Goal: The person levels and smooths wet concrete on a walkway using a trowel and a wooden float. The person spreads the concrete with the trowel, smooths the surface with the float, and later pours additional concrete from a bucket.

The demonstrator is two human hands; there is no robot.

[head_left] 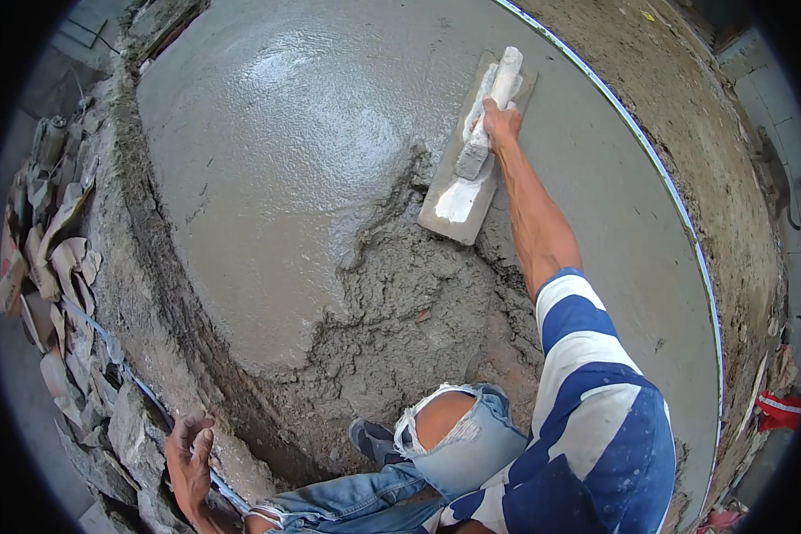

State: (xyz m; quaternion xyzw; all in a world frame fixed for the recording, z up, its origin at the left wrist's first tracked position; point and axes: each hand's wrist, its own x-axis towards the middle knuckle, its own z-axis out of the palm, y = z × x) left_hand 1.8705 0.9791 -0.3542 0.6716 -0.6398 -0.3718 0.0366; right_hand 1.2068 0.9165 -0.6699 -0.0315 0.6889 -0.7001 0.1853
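Note:
My right hand point(500, 121) is wrapped round the handle of a long rectangular plastering trowel point(455, 201). Its blade lies flat on wet grey concrete point(267, 169), and the handle is caked with pale dried cement. Just below the blade the smooth surface breaks off into rough, lumpy mortar point(400, 294). Low on the left, my left hand point(190, 457) hangs beside the rough bank of earth, its fingers loosely bent and apart, with nothing visible in them. My bent knee in ripped jeans point(472, 445) is over the unfinished patch.
A thin pale edging strip point(663, 169) curves along the right side, with bare soil point(676, 107) beyond it. On the left, a rough bank point(142, 258) borders the concrete, next to a heap of broken slabs point(62, 267). Something red point(781, 409) lies at the far right.

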